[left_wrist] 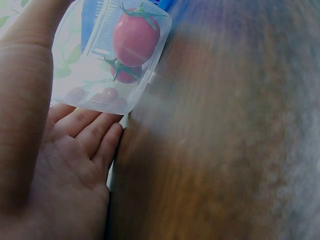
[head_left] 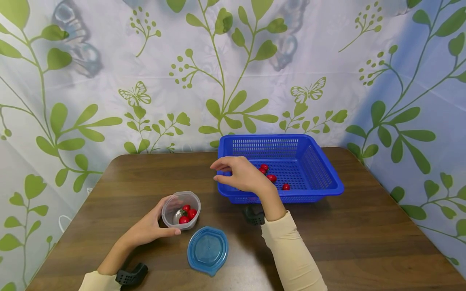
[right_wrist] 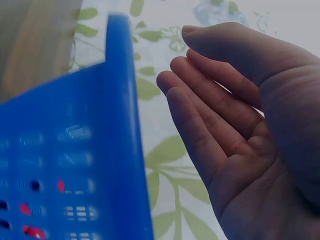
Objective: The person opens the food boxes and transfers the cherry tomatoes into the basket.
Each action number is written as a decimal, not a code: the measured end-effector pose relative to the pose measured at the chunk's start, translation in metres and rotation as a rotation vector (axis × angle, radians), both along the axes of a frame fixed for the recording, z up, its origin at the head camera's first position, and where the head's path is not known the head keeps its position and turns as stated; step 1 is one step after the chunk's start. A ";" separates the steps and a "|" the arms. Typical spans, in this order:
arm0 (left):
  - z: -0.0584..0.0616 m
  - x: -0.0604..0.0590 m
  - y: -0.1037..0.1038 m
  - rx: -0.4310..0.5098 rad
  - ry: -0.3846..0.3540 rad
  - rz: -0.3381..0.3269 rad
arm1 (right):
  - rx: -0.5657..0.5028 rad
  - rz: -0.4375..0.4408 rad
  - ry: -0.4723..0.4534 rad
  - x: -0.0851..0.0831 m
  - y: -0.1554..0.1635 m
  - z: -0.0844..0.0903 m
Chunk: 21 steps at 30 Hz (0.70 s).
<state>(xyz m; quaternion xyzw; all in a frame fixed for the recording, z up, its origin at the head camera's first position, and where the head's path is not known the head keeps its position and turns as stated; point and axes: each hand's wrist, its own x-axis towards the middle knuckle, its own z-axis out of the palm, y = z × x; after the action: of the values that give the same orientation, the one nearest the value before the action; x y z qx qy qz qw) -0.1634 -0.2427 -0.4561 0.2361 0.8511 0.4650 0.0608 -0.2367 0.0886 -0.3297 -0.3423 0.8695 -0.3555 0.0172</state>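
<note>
1. Head view: the left hand (head_left: 151,228) wraps its fingers round a clear tub (head_left: 181,210) of red tomatoes (head_left: 187,214) on the counter (head_left: 364,242). A blue lid (head_left: 208,250) lies just beside that hand's thumb.
2. Head view: the right hand (head_left: 240,176) hangs over the near left corner of the blue basket (head_left: 320,178).
3. Right wrist view: its fingers (right_wrist: 200,130) are loose, nearly straight and hold nothing.
4. Left wrist view: green stalks show on the tomatoes.

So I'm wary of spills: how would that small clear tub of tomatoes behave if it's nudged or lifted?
The clear tub looks thin-walled, so probably light and a bit flexible. Its lid lies apart, so tipping could spill the round tomatoes, which would likely roll. The left hand cupping it should steady it.
</note>
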 end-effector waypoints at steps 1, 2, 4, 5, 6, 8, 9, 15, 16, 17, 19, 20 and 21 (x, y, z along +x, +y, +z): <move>0.000 0.000 0.000 0.003 -0.007 0.003 | 0.010 0.006 0.002 0.001 -0.002 0.000; 0.000 0.000 0.000 0.002 -0.006 0.002 | 0.021 0.013 0.006 0.001 -0.005 0.000; 0.001 0.000 0.000 -0.003 -0.007 0.004 | 0.044 0.029 0.010 0.003 -0.010 0.000; 0.001 0.000 0.000 -0.002 -0.009 0.005 | 0.052 0.037 0.012 0.004 -0.013 0.000; 0.001 0.001 0.000 -0.002 -0.011 0.006 | 0.056 0.047 0.010 0.005 -0.015 -0.001; 0.001 0.001 0.001 0.001 -0.016 0.006 | 0.065 0.066 0.014 0.007 -0.021 -0.001; 0.001 0.001 0.001 0.003 -0.018 0.006 | 0.067 0.075 0.017 0.008 -0.023 -0.002; 0.001 0.001 0.000 0.014 -0.024 -0.005 | 0.087 0.140 0.024 0.012 -0.038 -0.006; 0.001 0.001 0.000 0.015 -0.025 -0.006 | 0.093 0.149 0.022 0.013 -0.041 -0.007; 0.001 0.000 0.000 0.015 -0.025 -0.007 | 0.099 0.158 0.022 0.013 -0.044 -0.008; 0.001 0.000 -0.001 0.013 -0.024 -0.008 | 0.110 0.175 0.019 0.014 -0.048 -0.009; 0.001 0.000 -0.001 0.010 -0.023 -0.008 | 0.113 0.186 0.014 0.015 -0.051 -0.010; 0.001 0.000 -0.001 0.006 -0.021 -0.009 | 0.116 0.196 0.010 0.016 -0.053 -0.011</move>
<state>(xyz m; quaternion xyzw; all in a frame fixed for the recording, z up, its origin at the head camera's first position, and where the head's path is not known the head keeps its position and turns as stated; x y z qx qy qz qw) -0.1632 -0.2439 -0.4549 0.2351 0.8480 0.4696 0.0708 -0.2210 0.0357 -0.3411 -0.4260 0.8511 -0.2994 0.0672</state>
